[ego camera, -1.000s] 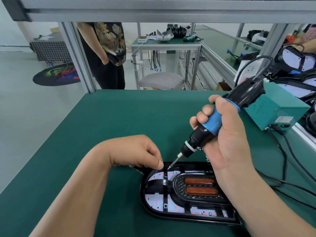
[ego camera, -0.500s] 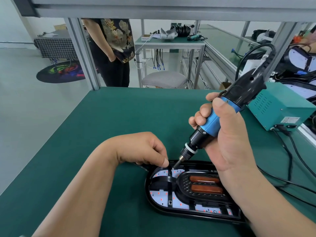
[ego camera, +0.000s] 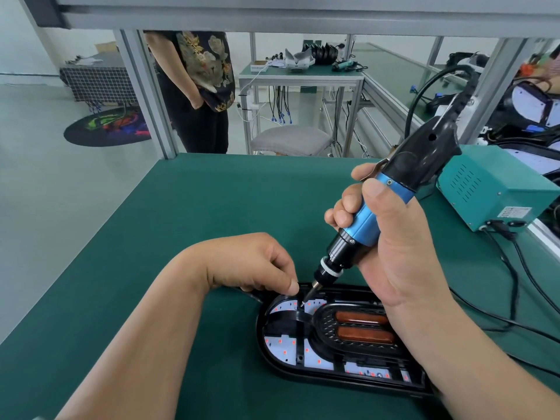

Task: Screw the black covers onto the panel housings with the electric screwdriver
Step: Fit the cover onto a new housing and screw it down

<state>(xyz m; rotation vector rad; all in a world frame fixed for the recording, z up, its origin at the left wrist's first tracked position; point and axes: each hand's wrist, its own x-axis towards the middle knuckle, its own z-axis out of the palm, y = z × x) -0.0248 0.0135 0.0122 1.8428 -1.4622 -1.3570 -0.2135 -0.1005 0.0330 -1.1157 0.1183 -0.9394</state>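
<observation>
Floor point(ego camera: 45, 183): pale grey, round multicoloured rug point(ego camera: 107, 128)
Furniture: small green-topped table point(ego camera: 303, 72), grey padded stool point(ego camera: 291, 140) beneath
Frame: aluminium posts point(ego camera: 145, 95), overhead beam point(ego camera: 303, 16)

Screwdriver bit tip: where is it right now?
Head view, lower centre: the bit tip sits at the far-left end of the panel housing, right beside the left hand; the right hand grips the electric screwdriver above it.

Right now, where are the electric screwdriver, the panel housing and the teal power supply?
electric screwdriver point(ego camera: 368, 226): head view, blue grip.
panel housing point(ego camera: 303, 374): head view, near black rim.
teal power supply point(ego camera: 503, 174): head view, top face.
</observation>
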